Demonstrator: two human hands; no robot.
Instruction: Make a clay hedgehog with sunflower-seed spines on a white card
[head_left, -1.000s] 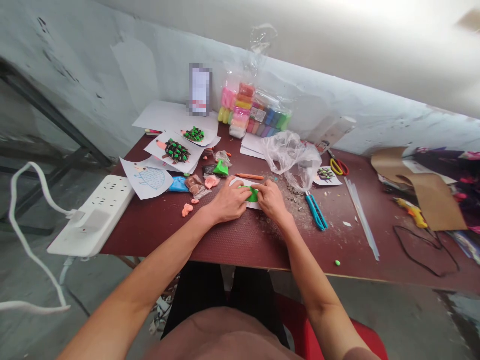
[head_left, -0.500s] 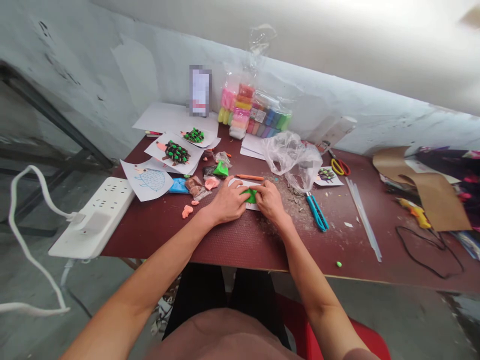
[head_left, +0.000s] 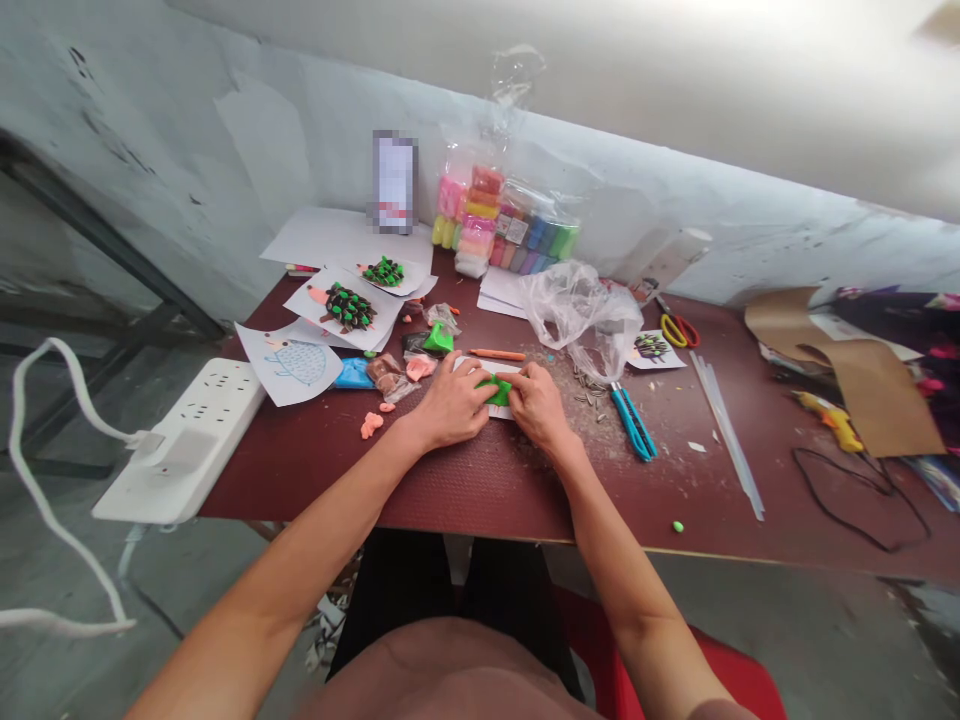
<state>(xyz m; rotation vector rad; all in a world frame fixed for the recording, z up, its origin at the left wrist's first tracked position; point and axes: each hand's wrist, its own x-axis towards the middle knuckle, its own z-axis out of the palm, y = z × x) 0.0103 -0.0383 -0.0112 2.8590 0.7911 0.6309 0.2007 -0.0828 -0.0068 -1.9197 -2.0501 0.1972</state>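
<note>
A lump of green clay [head_left: 499, 392] lies flattened on a small white card [head_left: 501, 411] on the table. My left hand [head_left: 456, 402] curves over the card's left side, with fingertips closed on the clay. From the right, my right hand [head_left: 538, 402] presses its bent fingers and thumb against the same clay. The fingers hide much of the card. An orange clay tool or pencil [head_left: 498, 354] rests just beyond the hands. More green clay [head_left: 439, 338] sits in a wrapper to the left, near pink clay [head_left: 421, 367] and brown clay [head_left: 384, 372].
Hedgehog pictures [head_left: 349, 306] and a blue hedgehog drawing [head_left: 296, 361] lie left. Behind stand packs of coloured clay [head_left: 517, 230] and a crumpled plastic bag [head_left: 574, 310]. Teal-handled pliers or cutters [head_left: 634, 425], scissors [head_left: 680, 330], glue sticks [head_left: 727, 435] and a glue gun [head_left: 832, 420] lie right. A power strip [head_left: 180, 440] sits left.
The fingers have shifted slightly over the green clay, and more of it shows between the hands. The whole view has moved a little.
</note>
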